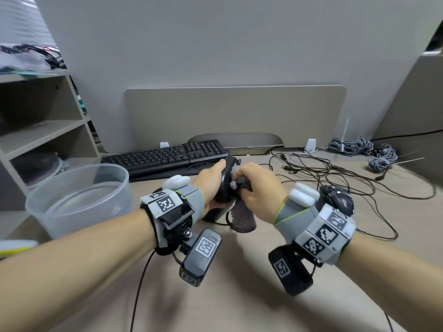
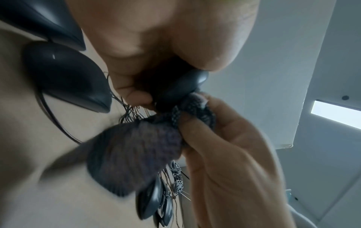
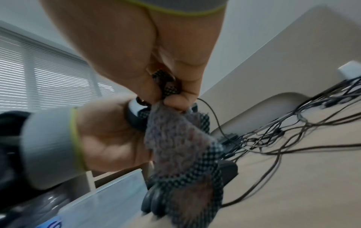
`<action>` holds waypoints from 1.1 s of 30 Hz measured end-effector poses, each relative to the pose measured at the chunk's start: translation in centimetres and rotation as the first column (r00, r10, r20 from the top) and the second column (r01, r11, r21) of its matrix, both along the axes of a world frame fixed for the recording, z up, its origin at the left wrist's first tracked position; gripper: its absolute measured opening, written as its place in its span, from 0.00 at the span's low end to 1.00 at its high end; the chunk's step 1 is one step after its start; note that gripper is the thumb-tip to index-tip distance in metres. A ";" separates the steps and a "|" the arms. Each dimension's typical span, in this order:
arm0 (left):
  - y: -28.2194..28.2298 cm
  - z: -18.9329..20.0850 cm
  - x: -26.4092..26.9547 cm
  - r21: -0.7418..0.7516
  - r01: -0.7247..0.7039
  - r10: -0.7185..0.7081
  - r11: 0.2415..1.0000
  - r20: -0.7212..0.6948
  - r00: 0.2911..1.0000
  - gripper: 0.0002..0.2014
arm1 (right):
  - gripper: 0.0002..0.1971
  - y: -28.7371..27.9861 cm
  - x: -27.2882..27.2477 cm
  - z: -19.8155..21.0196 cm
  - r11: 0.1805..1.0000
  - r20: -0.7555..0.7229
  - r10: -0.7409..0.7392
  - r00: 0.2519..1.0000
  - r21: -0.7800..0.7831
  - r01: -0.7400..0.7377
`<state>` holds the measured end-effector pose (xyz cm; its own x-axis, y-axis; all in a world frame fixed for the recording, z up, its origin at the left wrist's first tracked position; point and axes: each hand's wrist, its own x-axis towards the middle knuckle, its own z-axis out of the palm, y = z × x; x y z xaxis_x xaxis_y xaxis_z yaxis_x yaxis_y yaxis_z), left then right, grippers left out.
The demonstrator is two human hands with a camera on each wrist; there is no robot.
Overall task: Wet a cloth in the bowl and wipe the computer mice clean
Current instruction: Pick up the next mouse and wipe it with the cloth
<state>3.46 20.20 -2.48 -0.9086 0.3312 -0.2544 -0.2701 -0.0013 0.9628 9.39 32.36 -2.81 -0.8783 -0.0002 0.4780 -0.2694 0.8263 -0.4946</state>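
My left hand [image 1: 211, 185] grips a black wired mouse [image 1: 224, 188], lifted above the desk middle. My right hand [image 1: 259, 188] pinches a bunched grey-purple cloth [image 1: 242, 220] and presses it against the mouse; the cloth's loose end hangs to the desk. In the left wrist view the mouse [image 2: 181, 88] pokes out between my fingers, with the cloth [image 2: 134, 148] below it. The right wrist view shows the cloth [image 3: 175, 138] with its checked mesh backing. A clear plastic bowl [image 1: 72, 212] holding water stands at the left. More black mice [image 1: 340, 200] lie right of my right wrist.
A black keyboard [image 1: 167, 156] lies behind my hands. Tangled black cables [image 1: 323, 173] spread over the right half of the desk, with grey cable coils [image 1: 374, 149] at the far right. A shelf unit [image 1: 43, 130] stands left. Another mouse [image 2: 64, 74] sits under my left hand.
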 end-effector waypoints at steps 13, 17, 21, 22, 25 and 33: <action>0.7 0.1 0.9 -0.137 0.060 -0.070 0.989 -0.067 0.995 0.24 | 0.12 1.8 -1.9 1.7 0.962 0.068 -0.121 0.990 -0.238 0.134; 1.1 0.2 0.6 -0.153 0.013 -0.030 0.988 -0.107 0.994 0.25 | 0.16 0.7 -1.0 1.8 0.986 -0.022 -0.067 0.997 -0.154 0.063; 1.2 0.5 0.0 -0.212 -0.037 0.006 0.977 -0.143 0.990 0.27 | 0.15 -0.4 0.7 0.2 0.973 -0.055 0.070 0.996 -0.216 -0.081; 1.2 0.2 -0.3 -0.215 -0.020 -0.011 0.976 -0.138 0.990 0.28 | 0.14 -0.4 1.0 -0.2 0.971 -0.033 0.098 0.995 -0.218 -0.102; 1.8 -0.6 -0.6 -0.322 0.011 -0.095 0.947 -0.248 0.964 0.25 | 0.15 1.0 1.8 -0.7 0.987 0.041 0.068 0.997 -0.149 -0.062; 4.3 -4.3 -0.7 -0.906 -0.240 -0.622 0.349 -0.415 0.664 0.25 | 0.13 8.8 3.1 -0.5 0.960 0.110 -0.229 0.967 -0.136 0.243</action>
